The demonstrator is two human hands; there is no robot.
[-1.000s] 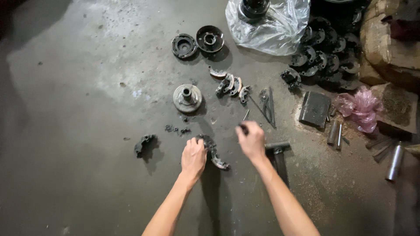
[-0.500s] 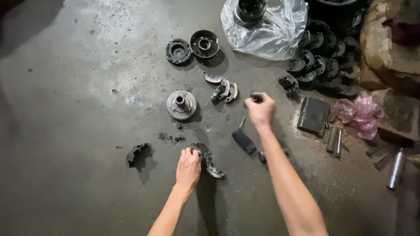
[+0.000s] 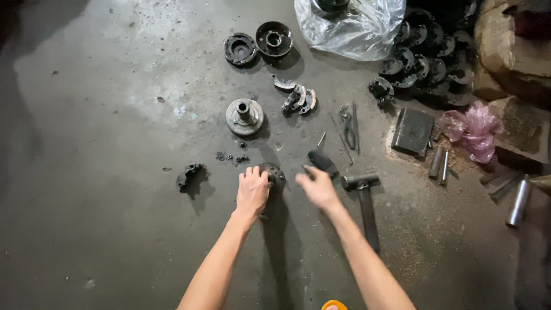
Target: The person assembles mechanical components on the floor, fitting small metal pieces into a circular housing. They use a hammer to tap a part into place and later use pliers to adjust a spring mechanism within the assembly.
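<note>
My left hand [image 3: 252, 192] rests on the concrete floor with its fingers gripping a dark round metal part [image 3: 274, 171]. My right hand [image 3: 319, 187] hovers just right of that part, fingers held together and pointing at it. Whether they pinch something small is unclear. A screwdriver with a black handle [image 3: 321, 160] lies just beyond my right hand. A hammer [image 3: 363, 198] lies to its right, handle towards me. A grey flanged hub [image 3: 244, 115] stands further out, with small dark bits [image 3: 229, 156] in front of it.
Two dark round drums [image 3: 256, 44] and curved brake shoes [image 3: 298, 100] lie further away. Pliers [image 3: 348, 123], a flat metal block [image 3: 412, 131], short metal cylinders [image 3: 441, 163], a clear plastic bag [image 3: 356, 27], a pile of dark parts [image 3: 422, 63] and a pink bag [image 3: 472, 123] are at right. A dark chunk [image 3: 188, 177] lies left.
My right hand had reached out towards the pliers and has come back beside the dark part. My left hand stayed on that part.
</note>
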